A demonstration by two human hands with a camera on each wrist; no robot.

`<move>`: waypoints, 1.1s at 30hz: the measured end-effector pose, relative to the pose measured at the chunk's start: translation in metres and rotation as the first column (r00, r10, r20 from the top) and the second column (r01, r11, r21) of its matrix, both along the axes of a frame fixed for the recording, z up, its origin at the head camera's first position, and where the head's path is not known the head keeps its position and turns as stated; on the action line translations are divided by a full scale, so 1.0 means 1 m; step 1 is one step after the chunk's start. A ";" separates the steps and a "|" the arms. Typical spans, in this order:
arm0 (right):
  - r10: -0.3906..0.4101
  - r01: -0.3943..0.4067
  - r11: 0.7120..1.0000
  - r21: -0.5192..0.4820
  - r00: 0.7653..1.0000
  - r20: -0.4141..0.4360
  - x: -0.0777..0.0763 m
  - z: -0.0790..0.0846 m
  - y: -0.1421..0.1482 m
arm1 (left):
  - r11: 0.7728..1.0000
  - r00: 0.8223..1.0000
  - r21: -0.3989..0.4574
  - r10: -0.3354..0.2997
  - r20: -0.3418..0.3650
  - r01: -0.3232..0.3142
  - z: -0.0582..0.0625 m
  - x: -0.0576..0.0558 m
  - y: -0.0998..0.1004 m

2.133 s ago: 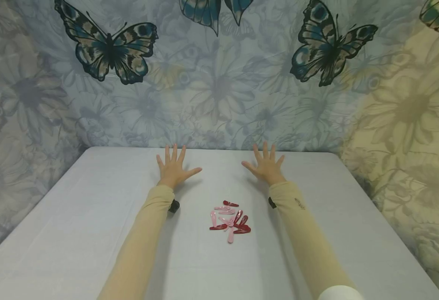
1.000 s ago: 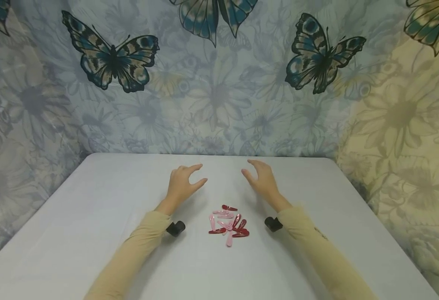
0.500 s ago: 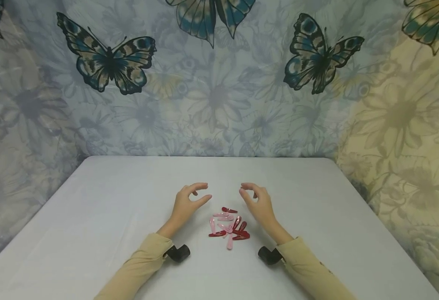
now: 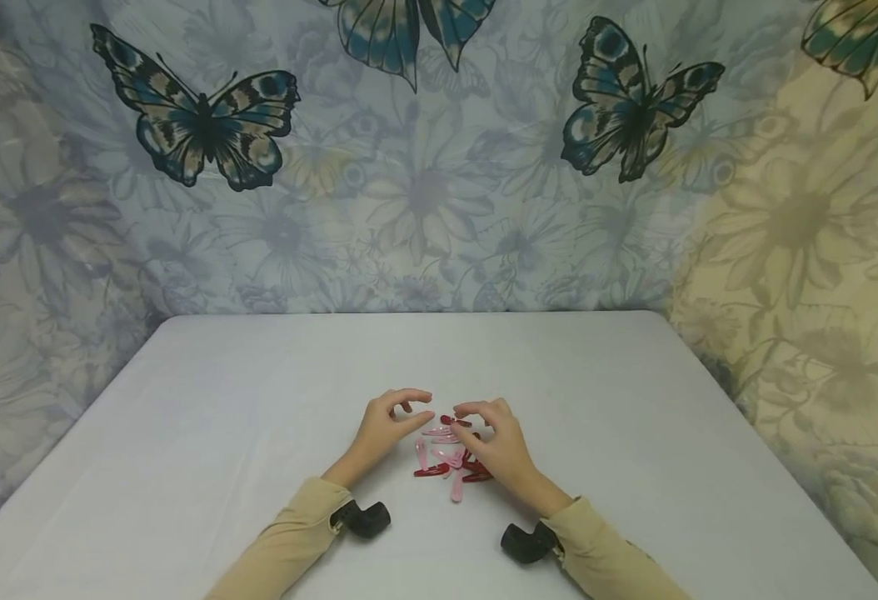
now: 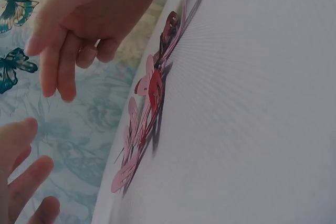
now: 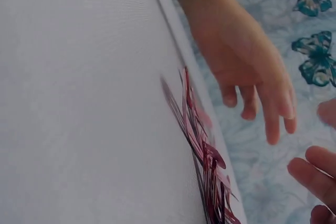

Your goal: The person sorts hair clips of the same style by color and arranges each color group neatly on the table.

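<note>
Above a white table (image 4: 259,392), before a butterfly-print wall (image 4: 424,208), relaxed, ungripping hands (image 4: 379,429) (image 4: 502,446) near hair clips (image 4: 453,460).

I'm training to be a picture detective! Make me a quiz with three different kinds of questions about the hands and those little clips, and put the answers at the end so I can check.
1. Pick one: what lies in a cluster on the white table?
A) coins
B) hair clips
C) crayons

2. True or false: the left hand and the right hand are both holding nothing.

3. Fill in the gap: some of the hair clips are pink and the others are ___.

Key:
1. B
2. True. The wrist views show the fingers apart from the hair clips.
3. red
</note>
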State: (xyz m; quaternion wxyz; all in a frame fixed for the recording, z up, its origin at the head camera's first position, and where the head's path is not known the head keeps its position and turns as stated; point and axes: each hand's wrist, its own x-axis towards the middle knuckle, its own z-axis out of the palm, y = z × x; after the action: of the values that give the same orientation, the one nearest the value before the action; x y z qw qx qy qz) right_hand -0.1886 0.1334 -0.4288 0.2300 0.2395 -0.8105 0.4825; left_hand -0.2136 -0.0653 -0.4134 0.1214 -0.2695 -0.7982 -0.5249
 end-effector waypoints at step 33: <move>-0.144 0.109 0.967 0.231 0.980 0.140 -0.006 -0.012 0.003 | 0.941 0.996 -0.334 0.015 -0.093 -0.045 -0.029 -0.018 0.001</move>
State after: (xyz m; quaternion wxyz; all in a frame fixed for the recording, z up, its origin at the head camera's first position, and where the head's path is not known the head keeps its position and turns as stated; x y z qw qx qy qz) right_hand -0.1943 0.1364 -0.4405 0.1682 0.1730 -0.8884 0.3905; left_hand -0.2312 -0.0640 -0.4422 0.1171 -0.2971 -0.8738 -0.3667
